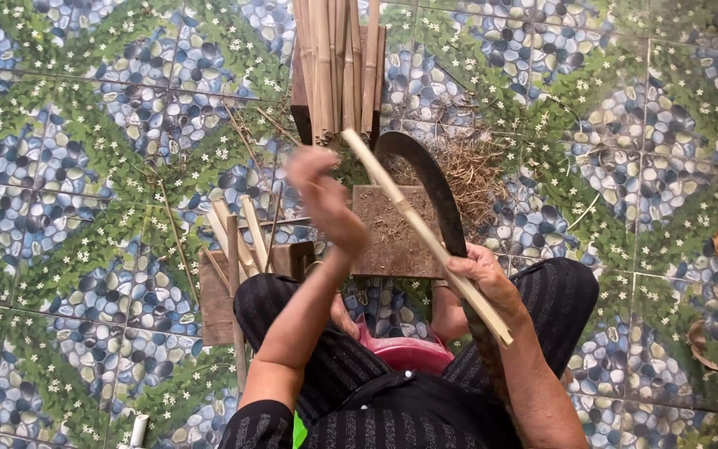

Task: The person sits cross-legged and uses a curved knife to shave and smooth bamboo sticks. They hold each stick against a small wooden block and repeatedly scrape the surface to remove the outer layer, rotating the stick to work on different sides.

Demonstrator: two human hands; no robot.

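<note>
My right hand (482, 276) grips a pale bamboo strip (415, 224) together with a dark curved blade (432, 185) that arcs up over a wooden block (392, 231). The strip runs diagonally from the upper middle down past my right knee. My left hand (322, 195) is raised above the block, blurred, fingers loosely apart, holding nothing that I can make out. It is close to the upper end of the strip without touching it.
A bundle of long bamboo strips (338, 62) lies on a plank at the top. Short cut bamboo pieces (238, 233) rest on a low board (218, 295) at the left. Dry shavings (467, 170) litter the patterned tile floor (85, 166). A red basin (409, 351) sits between my knees.
</note>
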